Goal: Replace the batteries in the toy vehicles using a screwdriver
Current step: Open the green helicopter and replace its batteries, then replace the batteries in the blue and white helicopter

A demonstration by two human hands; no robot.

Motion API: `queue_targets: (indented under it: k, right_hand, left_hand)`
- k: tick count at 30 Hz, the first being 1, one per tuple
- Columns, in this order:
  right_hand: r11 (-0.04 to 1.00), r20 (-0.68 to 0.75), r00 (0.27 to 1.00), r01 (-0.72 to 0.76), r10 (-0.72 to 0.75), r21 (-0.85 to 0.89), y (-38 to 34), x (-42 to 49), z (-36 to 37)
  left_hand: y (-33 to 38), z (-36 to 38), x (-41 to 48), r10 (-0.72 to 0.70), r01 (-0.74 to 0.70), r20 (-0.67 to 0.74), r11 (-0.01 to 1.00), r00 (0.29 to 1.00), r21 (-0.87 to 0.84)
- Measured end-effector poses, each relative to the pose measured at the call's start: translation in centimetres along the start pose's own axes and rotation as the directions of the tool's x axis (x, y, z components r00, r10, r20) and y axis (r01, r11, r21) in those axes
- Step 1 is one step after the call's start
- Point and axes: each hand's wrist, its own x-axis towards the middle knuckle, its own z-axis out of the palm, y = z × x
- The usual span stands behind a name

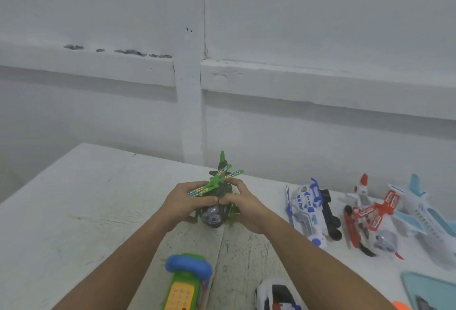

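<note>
My left hand [186,205] and right hand [245,205] grip the green toy helicopter [214,216]; pressing its thin rotor blades [230,174] could snap them.

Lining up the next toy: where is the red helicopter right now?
In the head view, the red helicopter lies on the right of the table, between the blue and white helicopter and the pale blue plane.
</note>
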Motion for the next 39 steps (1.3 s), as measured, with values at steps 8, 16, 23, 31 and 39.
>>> queue_targets:
  k: [8,16,23,31,39]
  right_hand:
    - [0.999,-0.038,0.999,-0.023,0.022,-0.024,0.6,0.3,0.0]
    - [0.935,-0.148,0.989,-0.046,-0.007,-0.352,-0.2,-1.4,-2.2]
    - [0.849,-0.369,0.884,0.056,-0.287,-0.525,-2.2,-5.2,-8.0]
    - [0.540,-0.558,0.716,-0.298,-0.419,-0.787,-2.0,-8.3,-12.9]
    - [0.706,-0.702,0.707,-0.457,-0.081,-0.541,0.5,-7.8,-13.4]
  left_hand:
    - [-0.1,0.3,0.6,0.033,-0.022,-0.076,0.989,0.997,0.144]
    - [1.6,1.2,0.7,0.201,-0.053,-0.177,0.790,0.963,0.611]
    - [4.4,5.3,-0.5,0.434,-0.138,-0.067,0.425,0.898,0.895]
    - [5.0,16.5,1.6,0.301,-0.415,0.286,0.661,0.910,0.624]
    - [4.2,21.8,2.8,0.048,-0.138,0.246,0.920,0.968,0.365]
